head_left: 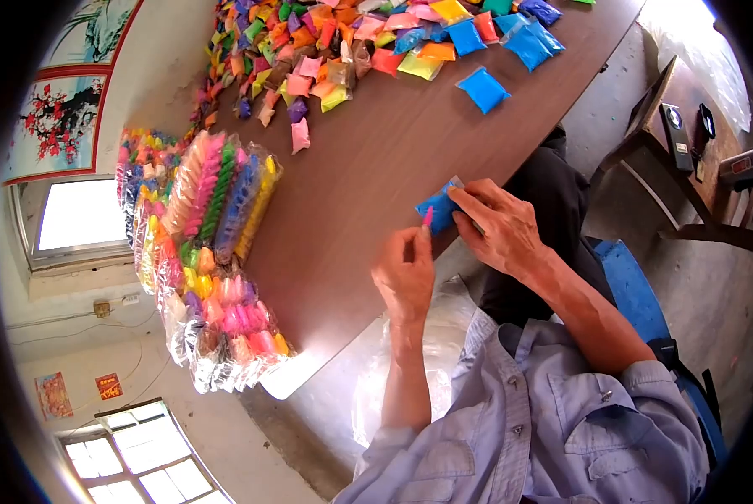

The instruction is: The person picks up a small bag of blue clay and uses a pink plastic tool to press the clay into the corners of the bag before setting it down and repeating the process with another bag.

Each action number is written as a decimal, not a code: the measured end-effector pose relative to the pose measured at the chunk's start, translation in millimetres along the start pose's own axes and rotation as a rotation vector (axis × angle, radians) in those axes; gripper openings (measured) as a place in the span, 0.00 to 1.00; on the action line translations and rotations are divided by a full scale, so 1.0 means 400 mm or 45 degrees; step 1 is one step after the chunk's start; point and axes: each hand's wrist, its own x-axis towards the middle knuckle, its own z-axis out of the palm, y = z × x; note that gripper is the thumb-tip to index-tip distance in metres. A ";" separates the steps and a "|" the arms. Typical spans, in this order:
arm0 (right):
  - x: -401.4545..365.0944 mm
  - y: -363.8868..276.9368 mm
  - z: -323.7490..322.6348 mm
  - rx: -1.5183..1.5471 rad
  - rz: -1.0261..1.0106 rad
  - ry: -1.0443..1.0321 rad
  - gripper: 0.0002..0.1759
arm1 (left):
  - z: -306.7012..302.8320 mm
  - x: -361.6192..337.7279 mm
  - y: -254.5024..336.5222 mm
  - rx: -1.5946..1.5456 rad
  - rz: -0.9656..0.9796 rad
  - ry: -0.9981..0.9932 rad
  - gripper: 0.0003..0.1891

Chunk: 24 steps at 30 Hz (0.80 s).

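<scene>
A small blue packet (437, 210) is at the near edge of the brown table. My right hand (495, 225) grips its right side between thumb and fingers. Just left of the packet, my left hand (406, 267) pinches a small pink piece (428, 217), which sticks up from the fingertips against the packet's lower left side. Farther off on the table lies another blue packet (483, 90), flat and apart from the large pile of coloured packets (343, 50).
Clear bags of coloured packets (225, 202) are stacked along the table's left end. A wooden stool (683, 160) with a phone (675, 126) and other items stands at right. Plastic sheeting (410, 357) hangs below the near table edge.
</scene>
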 end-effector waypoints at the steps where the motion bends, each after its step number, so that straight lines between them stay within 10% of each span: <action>1: 0.000 -0.002 -0.002 -0.008 0.023 -0.039 0.15 | 0.009 -0.009 0.013 -0.029 0.028 -0.008 0.06; 24: 0.002 -0.002 0.001 -0.057 -0.054 -0.016 0.16 | -0.006 0.042 -0.103 0.143 -0.064 0.111 0.07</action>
